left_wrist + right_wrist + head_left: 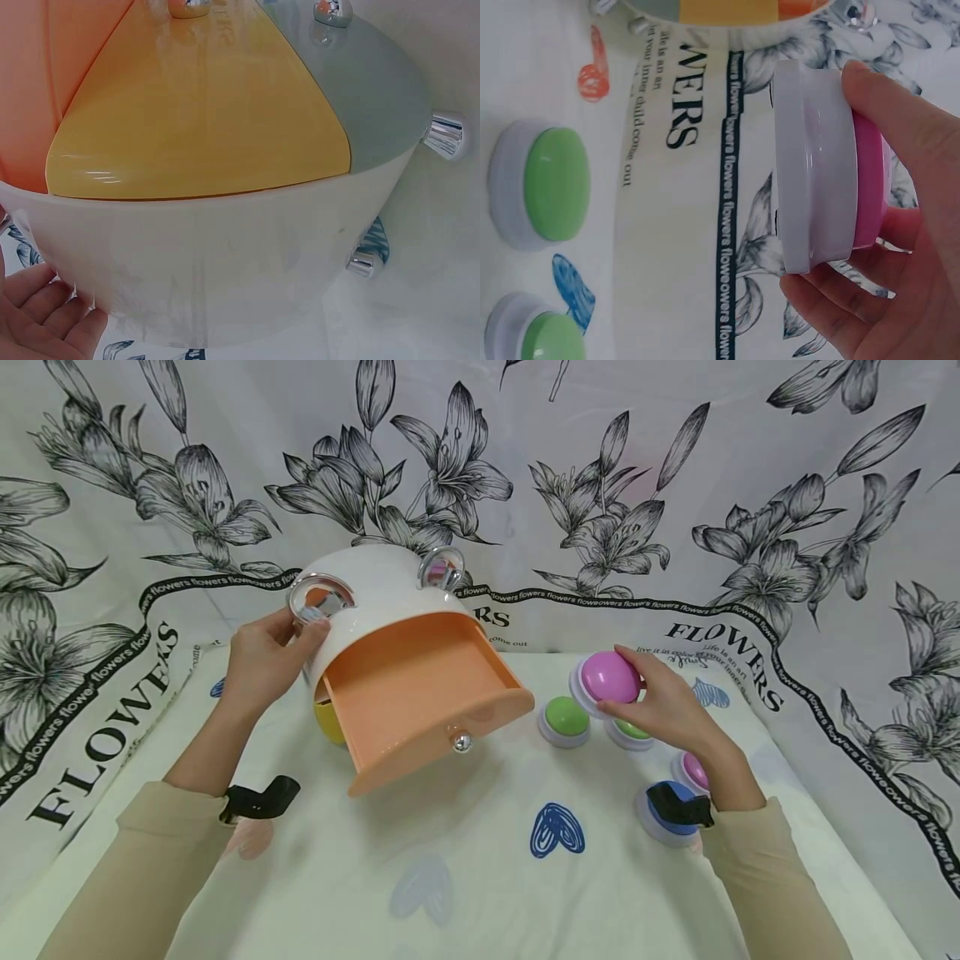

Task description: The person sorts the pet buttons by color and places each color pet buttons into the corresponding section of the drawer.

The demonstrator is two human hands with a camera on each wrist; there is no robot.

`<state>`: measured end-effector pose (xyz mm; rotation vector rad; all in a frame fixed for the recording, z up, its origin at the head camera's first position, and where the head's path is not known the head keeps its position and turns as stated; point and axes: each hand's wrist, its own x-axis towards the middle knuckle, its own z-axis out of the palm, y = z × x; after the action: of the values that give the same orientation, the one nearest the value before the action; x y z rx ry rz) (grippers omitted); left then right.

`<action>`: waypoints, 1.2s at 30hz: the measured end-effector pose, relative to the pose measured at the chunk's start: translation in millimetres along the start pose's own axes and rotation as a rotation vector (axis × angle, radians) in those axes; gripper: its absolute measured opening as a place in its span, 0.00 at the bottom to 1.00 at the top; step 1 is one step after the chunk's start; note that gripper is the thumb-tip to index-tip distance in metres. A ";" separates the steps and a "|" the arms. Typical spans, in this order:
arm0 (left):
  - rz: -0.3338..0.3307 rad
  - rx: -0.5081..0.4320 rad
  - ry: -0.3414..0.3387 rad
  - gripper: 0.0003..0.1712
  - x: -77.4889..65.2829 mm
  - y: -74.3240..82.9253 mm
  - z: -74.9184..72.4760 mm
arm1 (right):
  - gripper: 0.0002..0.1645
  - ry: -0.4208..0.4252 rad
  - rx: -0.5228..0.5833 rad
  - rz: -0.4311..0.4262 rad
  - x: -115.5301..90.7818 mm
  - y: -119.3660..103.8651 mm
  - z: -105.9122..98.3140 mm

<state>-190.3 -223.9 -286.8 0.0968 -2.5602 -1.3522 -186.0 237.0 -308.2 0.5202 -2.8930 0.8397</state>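
Note:
A rounded white drawer box [375, 572] stands tilted left of centre in the head view, with chrome ring-shaped fittings [321, 598] on top. Its orange drawer [420, 685] is pulled out and holds nothing; a small chrome knob [462, 742] sits on the front. The left wrist view also shows a yellow drawer front [202, 112] and a grey-green one [367, 90]. My left hand [262, 656] grips the box at its left chrome fitting. My right hand [671, 702] holds a pink push button [611, 676] by its white base [817, 165], raised above the table.
Beneath and beside the raised button lie a green button [567, 717] and another green one [632, 729], partly covered. Nearer my right wrist are a second pink button [696, 770] and a blue button [675, 808]. Flower-printed cloth [585, 527] hangs behind the table.

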 end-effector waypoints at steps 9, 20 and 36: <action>-0.005 0.005 -0.005 0.37 0.0 0.5 0.1 | 0.51 0.022 0.011 -0.035 14.2 -25.7 -8.6; -0.004 0.009 0.001 0.37 -0.7 1.0 -0.2 | 0.51 0.014 0.008 -0.124 30.7 -55.8 -11.5; 0.009 0.001 -0.005 0.36 -0.9 0.8 -0.4 | 0.49 -0.001 0.030 -0.214 48.3 -101.5 -6.8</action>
<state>-189.3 -223.6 -286.1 0.0827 -2.5623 -1.3498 -196.4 145.9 -242.8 0.8155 -2.7643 0.8510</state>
